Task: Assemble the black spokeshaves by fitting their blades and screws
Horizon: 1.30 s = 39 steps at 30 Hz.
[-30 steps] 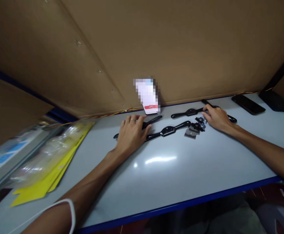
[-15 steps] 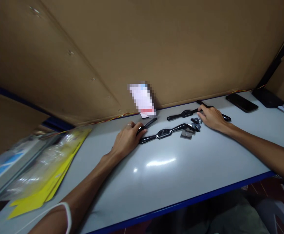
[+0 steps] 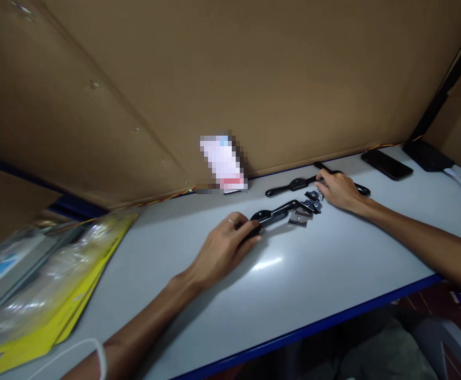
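My left hand (image 3: 230, 244) is closed around a black spokeshave body whose blurred far end (image 3: 275, 218) sticks out past the fingers, just above the table. Right behind it lies another black spokeshave (image 3: 262, 215), partly covered by the hand. My right hand (image 3: 341, 190) rests at the back, with thumb and forefinger apart. It lies over a black spokeshave (image 3: 360, 189) and at the handle end of a further spokeshave (image 3: 298, 184). Dark lever caps (image 3: 313, 203) with screws lie beside the thumb. Several flat grey blades (image 3: 298, 219) sit in front of them.
A blurred-out phone-like screen (image 3: 226, 163) leans on the cardboard wall (image 3: 254, 79). A black phone (image 3: 387, 164) and a dark pouch-like object (image 3: 428, 155) lie at back right. Clear plastic bags with yellow card (image 3: 91, 279) are on the left. A blue edge (image 3: 313, 327) borders the table.
My left hand has moved right and toward me with its spokeshave, and now covers part of the front one. My right hand stays over the back spokeshaves. The view has shifted slightly.
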Each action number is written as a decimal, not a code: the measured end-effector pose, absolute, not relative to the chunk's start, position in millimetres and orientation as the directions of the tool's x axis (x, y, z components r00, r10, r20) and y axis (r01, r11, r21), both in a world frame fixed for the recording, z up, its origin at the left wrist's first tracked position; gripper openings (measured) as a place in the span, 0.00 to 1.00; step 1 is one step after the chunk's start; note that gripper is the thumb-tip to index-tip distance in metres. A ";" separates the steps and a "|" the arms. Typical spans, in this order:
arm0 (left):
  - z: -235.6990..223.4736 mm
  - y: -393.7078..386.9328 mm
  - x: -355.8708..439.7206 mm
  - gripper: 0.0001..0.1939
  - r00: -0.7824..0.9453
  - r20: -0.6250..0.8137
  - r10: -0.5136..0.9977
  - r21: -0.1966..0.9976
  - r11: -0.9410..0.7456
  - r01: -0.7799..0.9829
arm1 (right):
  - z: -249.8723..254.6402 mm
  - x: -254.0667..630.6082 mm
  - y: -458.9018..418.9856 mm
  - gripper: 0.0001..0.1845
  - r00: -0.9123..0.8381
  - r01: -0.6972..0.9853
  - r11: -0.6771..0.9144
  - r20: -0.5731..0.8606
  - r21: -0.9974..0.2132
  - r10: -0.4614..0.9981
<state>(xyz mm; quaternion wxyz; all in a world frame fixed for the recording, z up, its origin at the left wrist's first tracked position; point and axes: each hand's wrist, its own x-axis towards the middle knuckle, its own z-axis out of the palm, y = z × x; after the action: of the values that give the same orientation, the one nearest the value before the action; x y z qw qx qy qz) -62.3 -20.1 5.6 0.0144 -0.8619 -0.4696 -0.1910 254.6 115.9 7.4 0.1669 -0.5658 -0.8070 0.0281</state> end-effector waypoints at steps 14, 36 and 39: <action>17.2 -31.5 -44.8 0.31 0.678 0.172 0.715 0.154 -0.699 0.698 | 5.6 260.9 120.3 0.13 -0.280 0.888 0.374 0.329 -0.268 0.902; 11.1 -44.3 -25.6 0.28 0.642 0.216 0.736 0.171 -0.676 0.717 | 12.8 200.0 -6.4 0.14 -0.841 0.286 0.958 0.472 -0.028 0.265; 11.4 -46.1 -22.9 0.27 0.658 0.241 0.713 0.198 -0.700 0.686 | 14.9 199.6 -7.5 0.15 -0.833 0.269 0.963 0.498 -0.019 0.242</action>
<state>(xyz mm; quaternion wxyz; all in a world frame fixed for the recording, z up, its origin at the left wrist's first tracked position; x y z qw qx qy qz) -22.9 -46.1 11.4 -0.0446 -0.9094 -0.3847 -0.1516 199.6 -7.5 14.9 0.2566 -0.1336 -0.9569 -0.0258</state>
